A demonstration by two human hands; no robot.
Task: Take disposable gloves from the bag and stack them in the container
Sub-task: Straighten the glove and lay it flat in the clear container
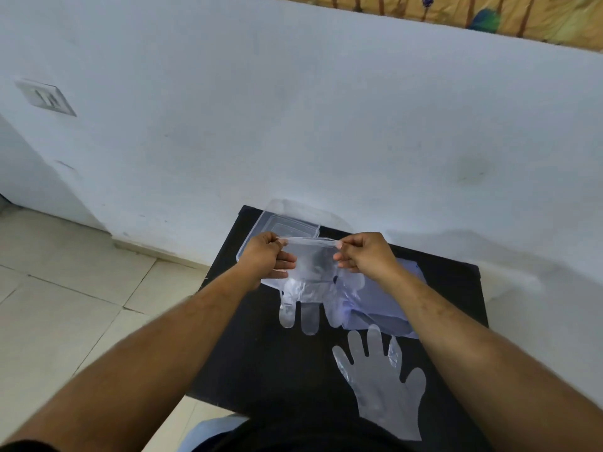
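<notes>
My left hand (267, 256) and my right hand (365, 252) each pinch one corner of the cuff of a clear disposable glove (310, 278), holding it up stretched between them; its fingers hang down toward me over the black table (261, 353). Behind the held glove stands a clear plastic container (284, 225), partly hidden by my left hand. A pale blue plastic bag (381, 305) lies crumpled under my right forearm. Another clear glove (381, 380) lies flat, fingers pointing away from me, on the near right part of the table.
The small black table stands against a white wall (293, 125). Beige floor tiles (65, 305) lie to the left. A wall socket plate (45, 97) is at the far left. My dark clothing fills the bottom edge.
</notes>
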